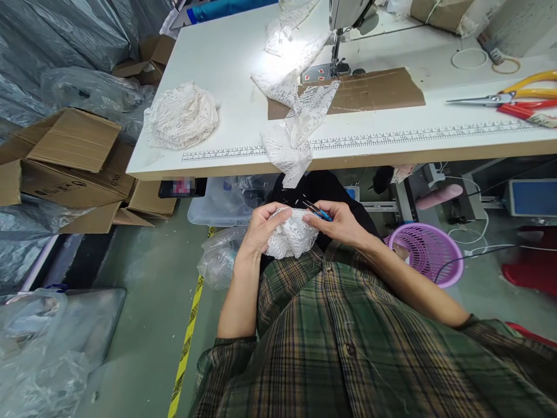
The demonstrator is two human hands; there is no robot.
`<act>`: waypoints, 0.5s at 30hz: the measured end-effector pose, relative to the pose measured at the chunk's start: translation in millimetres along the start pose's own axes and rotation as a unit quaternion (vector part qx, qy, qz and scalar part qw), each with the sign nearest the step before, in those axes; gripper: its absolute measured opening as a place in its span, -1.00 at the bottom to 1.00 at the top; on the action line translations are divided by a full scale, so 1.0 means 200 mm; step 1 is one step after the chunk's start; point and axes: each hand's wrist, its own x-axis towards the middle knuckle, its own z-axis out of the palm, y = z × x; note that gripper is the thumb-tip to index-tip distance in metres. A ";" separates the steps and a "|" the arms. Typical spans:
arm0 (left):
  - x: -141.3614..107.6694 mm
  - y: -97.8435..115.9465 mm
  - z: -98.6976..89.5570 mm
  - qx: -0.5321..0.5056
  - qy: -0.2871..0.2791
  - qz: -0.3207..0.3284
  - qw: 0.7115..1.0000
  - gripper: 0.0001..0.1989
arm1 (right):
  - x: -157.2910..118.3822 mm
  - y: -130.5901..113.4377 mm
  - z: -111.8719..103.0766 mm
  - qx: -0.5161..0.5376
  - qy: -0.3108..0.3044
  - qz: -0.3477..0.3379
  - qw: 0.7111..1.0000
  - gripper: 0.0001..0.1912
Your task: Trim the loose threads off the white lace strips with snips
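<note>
Head view, looking down over the lap: pinching a white lace piece (292, 239) between the thumb and fingers of the left hand (260, 225), with thumb laid on top near the upper edge and fingertips tucked behind the fabric, out of sight. Pressing the opposite side of that edge with the thumb tip of the right hand (342, 219), and gripping blue-handled thread snips (322, 213) in its curled fingers, tips pointing away toward the left. Cannot tell whether the blades meet. Holding the lace gathered close before the plaid shirt (326, 325), below the front edge of the white sewing table (235, 58). Facing a lace strip (300, 125) draped over that edge from beside the sewing machine (348, 13), with a round lace bundle (183, 116) on the tabletop to the left.
</note>
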 end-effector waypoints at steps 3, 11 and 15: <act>0.01 -0.01 -0.01 0.008 0.011 0.001 1.000 -0.74 | -0.02 0.01 -0.03 -0.022 -0.010 0.005 1.000 -0.51; 0.04 -0.01 0.00 0.001 -0.001 -0.004 1.000 -0.80 | -0.03 0.07 -0.11 -0.084 0.058 -0.025 0.994 -0.60; 0.04 0.01 0.04 0.006 -0.023 -0.006 1.000 -0.79 | 0.03 0.04 -0.07 -0.006 0.063 -0.042 0.997 -0.57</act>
